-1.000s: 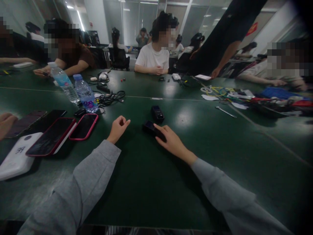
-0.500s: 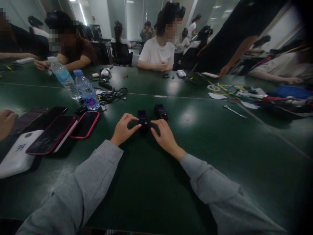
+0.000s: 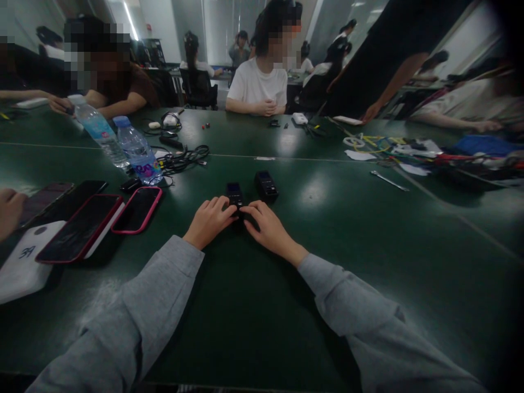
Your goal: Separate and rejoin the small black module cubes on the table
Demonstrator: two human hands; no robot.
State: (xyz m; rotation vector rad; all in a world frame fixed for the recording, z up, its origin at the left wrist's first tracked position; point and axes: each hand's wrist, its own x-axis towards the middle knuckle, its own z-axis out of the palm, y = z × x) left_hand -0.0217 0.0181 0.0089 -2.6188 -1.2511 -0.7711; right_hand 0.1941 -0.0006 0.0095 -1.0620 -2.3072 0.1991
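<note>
Your two bare hands, left (image 3: 207,222) and right (image 3: 269,230), meet at the near end of one of two small black box-shaped devices on the dark green worktop (image 3: 254,322). This first device (image 3: 234,191) sits between your fingertips, screen up; its twin, the second device (image 3: 266,185), stands just beyond and to the right, touched by neither hand. Your left fingers and thumb curl in close; your right thumb stands apart from its bent fingers. Whether either hand pinches the device, you cannot tell from this angle.

To your left lie one phone in a pink case (image 3: 138,210), one phone in a dark red case (image 3: 82,229) and one white rounded slab (image 3: 27,267) marked 39. Behind them lean two clear plastic water bottles (image 3: 141,155). One slim silver metal wrench (image 3: 388,180) lies alone at right.
</note>
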